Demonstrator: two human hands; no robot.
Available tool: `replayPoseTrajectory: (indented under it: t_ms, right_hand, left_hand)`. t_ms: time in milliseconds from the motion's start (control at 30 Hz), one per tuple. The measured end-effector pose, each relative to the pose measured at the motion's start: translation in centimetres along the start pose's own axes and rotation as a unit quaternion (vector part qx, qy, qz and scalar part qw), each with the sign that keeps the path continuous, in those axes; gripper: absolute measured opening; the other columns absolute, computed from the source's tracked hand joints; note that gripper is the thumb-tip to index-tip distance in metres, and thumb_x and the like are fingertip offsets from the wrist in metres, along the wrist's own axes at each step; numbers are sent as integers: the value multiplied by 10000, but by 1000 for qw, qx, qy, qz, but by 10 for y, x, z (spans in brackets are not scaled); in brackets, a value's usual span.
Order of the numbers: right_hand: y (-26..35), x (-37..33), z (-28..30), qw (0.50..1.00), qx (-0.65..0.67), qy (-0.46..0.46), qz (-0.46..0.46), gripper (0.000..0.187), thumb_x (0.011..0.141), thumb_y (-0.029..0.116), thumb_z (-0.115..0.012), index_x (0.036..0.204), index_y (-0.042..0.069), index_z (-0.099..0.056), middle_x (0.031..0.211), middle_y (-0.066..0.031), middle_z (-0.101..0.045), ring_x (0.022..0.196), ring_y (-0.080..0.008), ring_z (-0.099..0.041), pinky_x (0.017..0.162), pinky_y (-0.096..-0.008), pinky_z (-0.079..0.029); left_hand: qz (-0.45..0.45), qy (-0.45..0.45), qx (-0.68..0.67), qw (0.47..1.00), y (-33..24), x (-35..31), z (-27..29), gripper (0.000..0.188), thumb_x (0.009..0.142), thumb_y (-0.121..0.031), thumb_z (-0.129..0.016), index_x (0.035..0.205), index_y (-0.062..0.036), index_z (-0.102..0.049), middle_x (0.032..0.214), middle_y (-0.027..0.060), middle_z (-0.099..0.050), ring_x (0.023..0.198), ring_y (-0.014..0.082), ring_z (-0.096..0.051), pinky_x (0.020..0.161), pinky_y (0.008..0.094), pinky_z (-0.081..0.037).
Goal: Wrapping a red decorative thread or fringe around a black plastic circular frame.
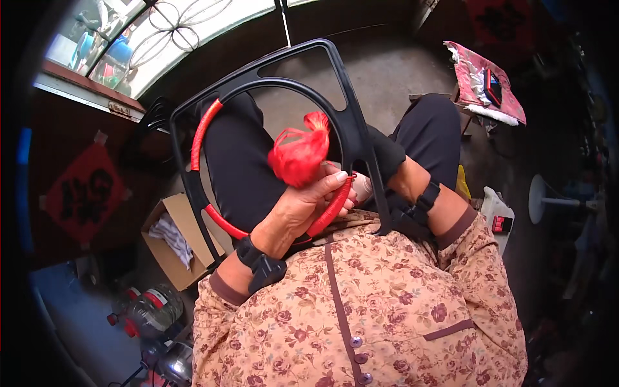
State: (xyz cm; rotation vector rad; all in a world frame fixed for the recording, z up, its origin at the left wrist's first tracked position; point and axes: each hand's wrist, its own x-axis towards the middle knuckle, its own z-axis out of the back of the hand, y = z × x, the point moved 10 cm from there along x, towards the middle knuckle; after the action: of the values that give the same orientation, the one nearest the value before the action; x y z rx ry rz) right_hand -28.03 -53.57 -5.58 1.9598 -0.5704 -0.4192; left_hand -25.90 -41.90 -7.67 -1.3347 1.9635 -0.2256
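Left hand [295,211] is curled closed on the red-wrapped ring [333,211] over the lap, near right stretch, beside the red cord bundle [300,155]; right hand [385,158] part-hidden, can't tell its grip.

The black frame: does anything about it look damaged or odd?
The red wrapping looks patchy: separate red stretches on the inner ring of the black frame leave bare black between them. No obvious break shows, though the left hand hides part of the ring.

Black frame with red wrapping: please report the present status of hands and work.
Left hand at red wrapping, exact grip unclear. Right hand partly hidden behind black frame. Red strand bundle by left hand.
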Motion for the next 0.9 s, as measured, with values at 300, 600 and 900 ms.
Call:
replayPoseTrajectory:
  t_ms: [300, 600, 900]
  right_hand:
    - [1, -25, -25, 986, 100, 31, -129, 510, 930, 381, -590, 1265, 2, -529, 1111, -88, -626, 995, -169, -629, 893, -315, -498]
    - [-21, -105, -29, 937, 231, -11, -263, 392, 979, 262, -522, 1270, 0, -519, 1161, -77, -609, 1113, -137, -561, 947, -280, -454]
    - [-42, -87, -14, 980, -104, 59, -157, 428, 888, 64, -652, 1282, -19, -506, 1185, -87, -608, 1034, -123, -590, 871, -276, -491]
  left_hand:
    - [-105, -86, 83, 987, -16, 2, 18, 137, 929, -168, -650, 964, -36, -644, 867, -6, -664, 691, 26, -588, 571, 166, -466]
    - [-96, -31, -14, 995, -14, 2, 16, 92, 946, -117, -613, 980, -32, -609, 866, 44, -674, 751, 102, -658, 682, 232, -558]
    - [-105, -39, -35, 993, -18, 3, 13, 80, 944, -115, -615, 968, -38, -611, 860, 43, -671, 752, 106, -657, 684, 244, -558]
